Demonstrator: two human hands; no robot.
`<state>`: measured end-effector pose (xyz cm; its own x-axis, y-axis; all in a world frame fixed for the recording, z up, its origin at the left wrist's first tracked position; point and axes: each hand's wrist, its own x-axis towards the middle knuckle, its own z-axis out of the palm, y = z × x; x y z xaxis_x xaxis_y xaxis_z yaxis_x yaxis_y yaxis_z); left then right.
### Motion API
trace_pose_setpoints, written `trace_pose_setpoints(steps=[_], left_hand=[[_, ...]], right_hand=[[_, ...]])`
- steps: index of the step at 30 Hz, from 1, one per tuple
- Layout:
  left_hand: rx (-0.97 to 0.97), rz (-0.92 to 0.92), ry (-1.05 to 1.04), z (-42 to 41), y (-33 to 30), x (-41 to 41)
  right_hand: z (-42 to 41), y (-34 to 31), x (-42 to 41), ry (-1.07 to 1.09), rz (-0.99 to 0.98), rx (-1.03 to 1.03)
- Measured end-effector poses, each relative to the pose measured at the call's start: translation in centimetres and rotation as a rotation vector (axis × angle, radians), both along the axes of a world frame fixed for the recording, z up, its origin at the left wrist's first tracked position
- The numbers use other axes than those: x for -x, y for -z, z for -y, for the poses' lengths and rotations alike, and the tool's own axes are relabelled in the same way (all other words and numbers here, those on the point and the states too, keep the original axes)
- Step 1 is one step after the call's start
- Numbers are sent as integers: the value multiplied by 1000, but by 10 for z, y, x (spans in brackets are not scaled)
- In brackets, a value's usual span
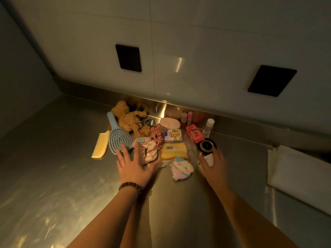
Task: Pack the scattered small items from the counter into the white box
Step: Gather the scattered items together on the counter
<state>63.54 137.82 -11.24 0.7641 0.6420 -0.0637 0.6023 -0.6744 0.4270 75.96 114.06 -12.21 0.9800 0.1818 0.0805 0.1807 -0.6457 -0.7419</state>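
Small items lie in a heap on the steel counter (53,158): a yellow comb (100,145), a blue hairbrush (117,136), a brown plush toy (129,119), a checked scrunchie (157,136), a yellow packet (174,150), a pastel cartoon case (181,169) and a black round compact (206,144). My left hand (134,165) is spread flat over the pink cloth items (149,149) beside the brush. My right hand (214,163) curls round a small white container (209,159) just below the compact. The white box (300,178) sits at the right edge.
A pink soap bar (170,123), a cartoon tissue pack (172,135), a red sachet (194,135), pink tubes (187,118) and a clear bottle (208,127) stand near the back wall. Two black wall plates (129,58) are above.
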Motion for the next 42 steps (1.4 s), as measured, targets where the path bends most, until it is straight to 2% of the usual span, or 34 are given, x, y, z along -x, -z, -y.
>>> trace_pose_setpoints(steps=[8,13,21,30,34,42], left_hand=[[112,64,46,26,4,-20],[66,48,56,32,8,-27],[-23,77,83,28,-5,-11],[-41,199,305,64,-48,22],[-19,208,380,81,-58,35],[-28,213,658,149,-69,43]], right_hand=[[-51,3,18,61,-40,109],[-65,-4,21,107,-36,138],[-49,-24,31,46,-60,63],[-17,-64,84,0,54,74],[4,-74,113,65,94,68],[83,-87,169,324,84,70]])
